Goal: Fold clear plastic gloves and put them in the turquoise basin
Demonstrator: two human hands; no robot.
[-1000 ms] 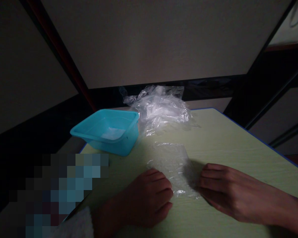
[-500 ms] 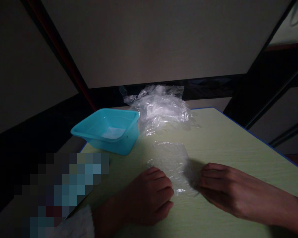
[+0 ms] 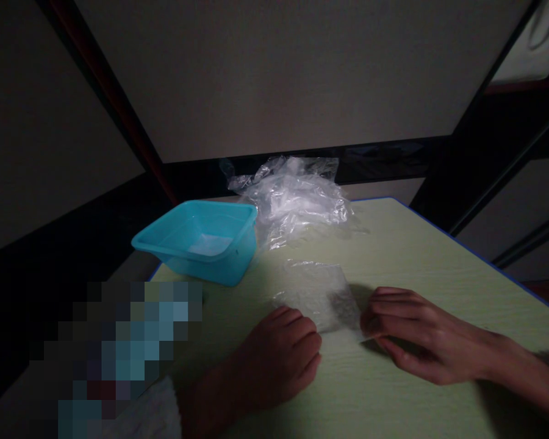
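Our clear sheet (image 3: 318, 291) lies on the near half of the table (image 3: 439, 268), between our hands, right of and nearer than the basin (image 3: 244, 262). The bag heap (image 3: 302, 201) sits beyond it. Our left hand (image 3: 281, 353) is curled at its near left corner; its fingertips are hidden, so we cannot tell whether it grips. Our right hand (image 3: 421, 335) appears to pinch the near right corner between thumb and finger.

We judge the sheet very light, limp and slippery, apt to crease or cling, and easily torn; we would best hold it by both near corners. Its long axis seems to run near to far, the far end leaning slightly left; the near edge is partly hidden.
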